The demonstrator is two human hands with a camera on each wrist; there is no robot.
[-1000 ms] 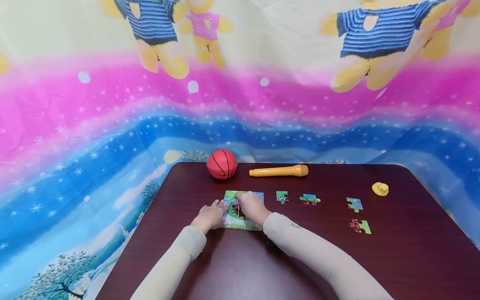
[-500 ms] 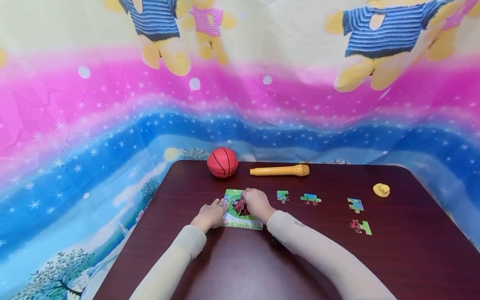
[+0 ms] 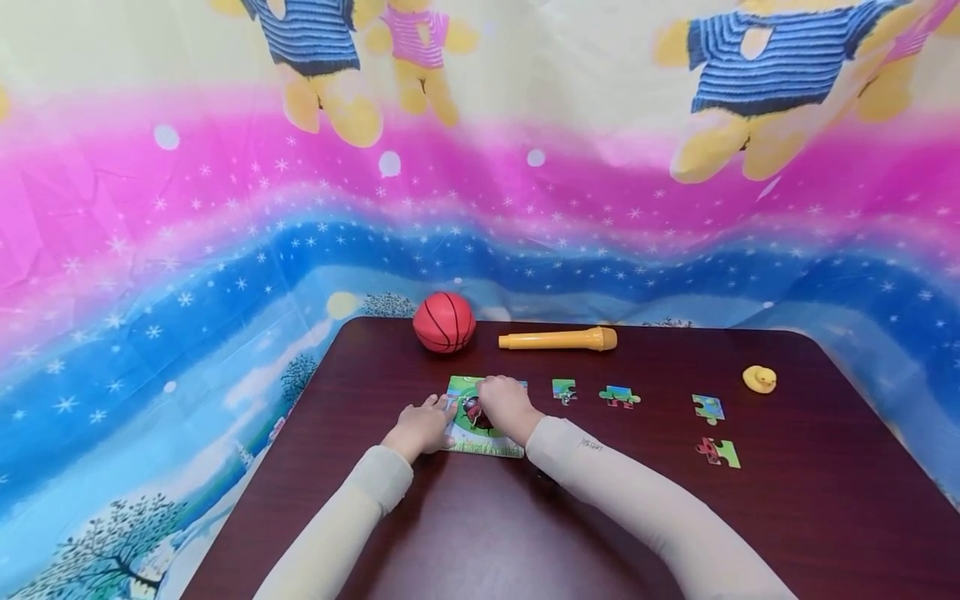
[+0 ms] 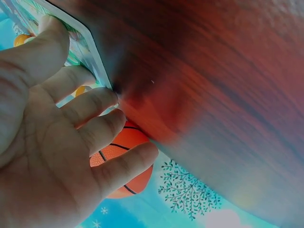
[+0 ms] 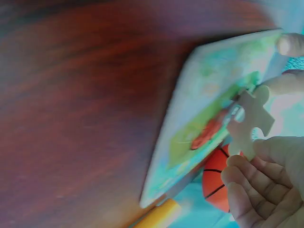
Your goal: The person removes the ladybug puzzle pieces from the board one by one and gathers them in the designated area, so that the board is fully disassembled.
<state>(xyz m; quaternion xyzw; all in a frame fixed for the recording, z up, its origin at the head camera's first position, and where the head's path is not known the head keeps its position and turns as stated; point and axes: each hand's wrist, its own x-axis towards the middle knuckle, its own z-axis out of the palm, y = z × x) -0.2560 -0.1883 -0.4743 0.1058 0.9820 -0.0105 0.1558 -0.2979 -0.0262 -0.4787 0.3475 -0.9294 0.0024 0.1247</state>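
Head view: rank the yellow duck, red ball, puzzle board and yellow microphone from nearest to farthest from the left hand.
1. Puzzle board: touching the left hand.
2. Red ball: beyond the puzzle board.
3. Yellow microphone: right of the red ball.
4. Yellow duck: far right.

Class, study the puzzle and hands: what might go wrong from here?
The piece pinched in the right hand is tilted over the board, so it may slip or land misaligned. The left hand rests on the board's edge; if it lifts, the board might slide. The ball, near the back of the table, could roll off if bumped.
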